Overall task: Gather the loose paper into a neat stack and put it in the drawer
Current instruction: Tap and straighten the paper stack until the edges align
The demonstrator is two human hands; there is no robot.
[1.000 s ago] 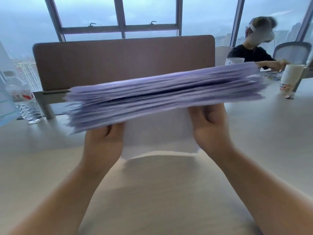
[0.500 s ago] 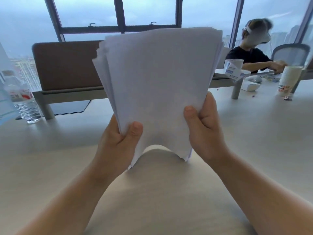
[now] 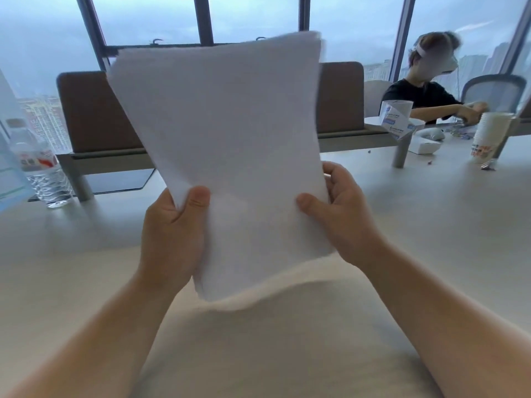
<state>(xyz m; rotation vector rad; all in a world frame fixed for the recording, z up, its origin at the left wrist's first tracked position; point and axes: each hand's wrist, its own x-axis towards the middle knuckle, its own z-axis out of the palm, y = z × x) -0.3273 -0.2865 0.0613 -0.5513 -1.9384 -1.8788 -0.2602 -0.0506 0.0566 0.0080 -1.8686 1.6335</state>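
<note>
A thick stack of white paper stands upright in front of me, its broad face toward the camera and its bottom edge just above the pale table. My left hand grips the stack's lower left edge, thumb on the front. My right hand grips the lower right edge the same way. The sheets look roughly aligned, with slight unevenness at the top corners. No drawer is in view.
A brown desk divider stands behind the paper. A water bottle sits at far left. At right are a stack of paper cups, a small carton, and a seated person in a black shirt.
The stack was turned from lying flat, edge toward me, to standing upright with its face toward me. It has since dropped closer to the table, and its edges look more even.
</note>
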